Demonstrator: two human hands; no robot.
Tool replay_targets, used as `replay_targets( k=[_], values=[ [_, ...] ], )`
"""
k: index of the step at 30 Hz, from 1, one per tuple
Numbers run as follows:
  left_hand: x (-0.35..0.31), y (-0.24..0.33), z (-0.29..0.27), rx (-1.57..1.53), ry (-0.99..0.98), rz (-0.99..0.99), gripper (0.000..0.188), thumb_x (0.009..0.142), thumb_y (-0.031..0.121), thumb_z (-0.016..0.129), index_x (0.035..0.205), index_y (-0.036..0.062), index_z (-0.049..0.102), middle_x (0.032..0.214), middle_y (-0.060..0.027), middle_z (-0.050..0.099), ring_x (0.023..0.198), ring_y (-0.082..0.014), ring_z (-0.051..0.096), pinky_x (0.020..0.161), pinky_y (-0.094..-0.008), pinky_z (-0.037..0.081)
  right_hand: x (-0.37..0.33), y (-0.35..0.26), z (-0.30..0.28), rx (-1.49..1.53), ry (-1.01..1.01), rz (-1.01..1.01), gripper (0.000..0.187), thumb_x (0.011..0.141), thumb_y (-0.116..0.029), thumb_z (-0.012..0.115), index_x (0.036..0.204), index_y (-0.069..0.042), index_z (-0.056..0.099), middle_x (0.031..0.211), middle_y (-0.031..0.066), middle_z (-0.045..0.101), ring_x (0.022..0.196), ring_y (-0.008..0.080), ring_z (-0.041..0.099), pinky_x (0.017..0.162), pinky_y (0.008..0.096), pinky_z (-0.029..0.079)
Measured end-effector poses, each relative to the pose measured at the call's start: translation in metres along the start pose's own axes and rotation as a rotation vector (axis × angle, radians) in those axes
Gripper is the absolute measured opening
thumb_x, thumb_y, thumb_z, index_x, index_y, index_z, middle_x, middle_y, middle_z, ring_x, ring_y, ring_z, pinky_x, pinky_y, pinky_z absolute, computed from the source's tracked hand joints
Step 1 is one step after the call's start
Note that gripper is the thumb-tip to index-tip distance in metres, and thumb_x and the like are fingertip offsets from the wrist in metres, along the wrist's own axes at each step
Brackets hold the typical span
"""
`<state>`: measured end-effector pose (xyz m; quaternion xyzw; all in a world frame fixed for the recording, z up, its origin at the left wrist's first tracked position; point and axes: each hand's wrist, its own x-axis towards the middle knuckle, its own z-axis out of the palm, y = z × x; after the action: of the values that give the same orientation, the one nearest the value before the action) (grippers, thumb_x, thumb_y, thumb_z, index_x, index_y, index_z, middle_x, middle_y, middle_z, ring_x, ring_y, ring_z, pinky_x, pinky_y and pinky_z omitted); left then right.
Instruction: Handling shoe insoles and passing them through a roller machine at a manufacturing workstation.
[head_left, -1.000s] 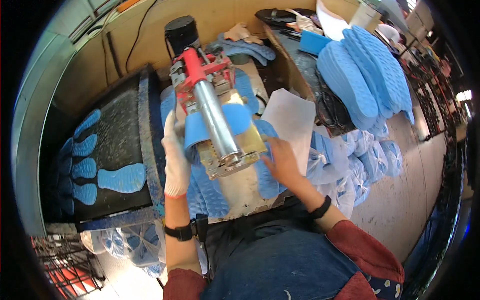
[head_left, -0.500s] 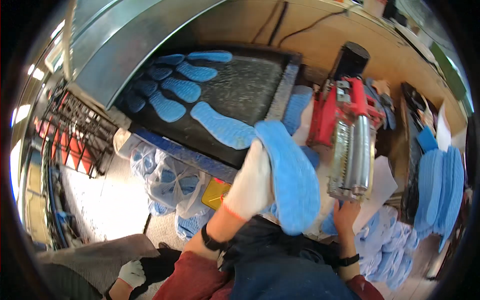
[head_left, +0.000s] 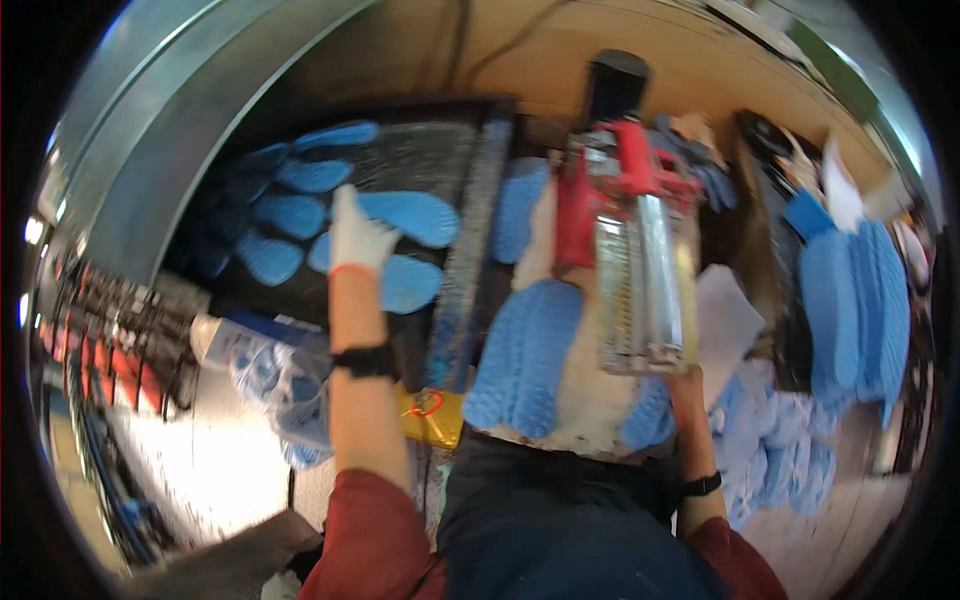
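Observation:
My left hand [head_left: 360, 235], in a white glove, reaches over a black tray [head_left: 440, 160] at the left. Its thumb and fingers close about the left end of a blue insole [head_left: 418, 218], which lies on the tray. A second blue insole [head_left: 412, 284] lies partly beneath this hand and wrist. My bare right hand [head_left: 686, 392] is at the near end of a red machine [head_left: 632, 165] with metal rollers [head_left: 655, 290]. The machine hides its fingers. Just left of that hand shows part of another blue insole [head_left: 648, 415].
Several more insoles [head_left: 290, 215] lie on the tray. A pair of blue insoles [head_left: 530, 355] rests between tray and machine; a stack of them [head_left: 850, 310] stands far right. Bagged items [head_left: 275, 380] sit below the tray. A metal hood [head_left: 200, 120] overhangs the left.
My left hand has carried the blue insole leftward from in front of the machine onto the tray. My right hand stays by the rollers. The view has shifted.

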<state>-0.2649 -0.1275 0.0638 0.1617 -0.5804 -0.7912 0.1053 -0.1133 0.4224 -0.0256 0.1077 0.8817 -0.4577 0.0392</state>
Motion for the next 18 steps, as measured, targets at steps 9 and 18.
replay_targets(
  k=[9, 18],
  values=[
    [-0.183, 0.026, 0.221, -0.213, -0.498, 0.256, 0.073, 0.099, 0.052, 0.035, 0.149, 0.0031, 0.017, 0.153, -0.0206, 0.020, 0.143, -0.0337, 0.018, 0.114, -0.0476, 0.016, 0.029, -0.113, -0.095, -0.410, 0.465, -0.749, 0.050, 0.077, 0.003, 0.060, 0.123, -0.014, 0.061, 0.104, 0.0146, 0.056, 0.096, 0.0315, 0.054, 0.087, 0.0366, 0.044],
    [-0.170, -0.016, 0.277, 0.089, -0.608, 0.494, 0.087, 0.093, 0.066, 0.029, 0.151, 0.0038, 0.010, 0.154, -0.0199, 0.015, 0.144, -0.0314, 0.014, 0.116, -0.0464, 0.012, -0.024, -0.136, -0.078, 0.117, 0.310, -0.806, 0.043, 0.085, -0.003, 0.061, 0.126, -0.009, 0.054, 0.098, 0.0121, 0.064, 0.088, 0.0279, 0.060, 0.081, 0.0351, 0.047]
  ],
)
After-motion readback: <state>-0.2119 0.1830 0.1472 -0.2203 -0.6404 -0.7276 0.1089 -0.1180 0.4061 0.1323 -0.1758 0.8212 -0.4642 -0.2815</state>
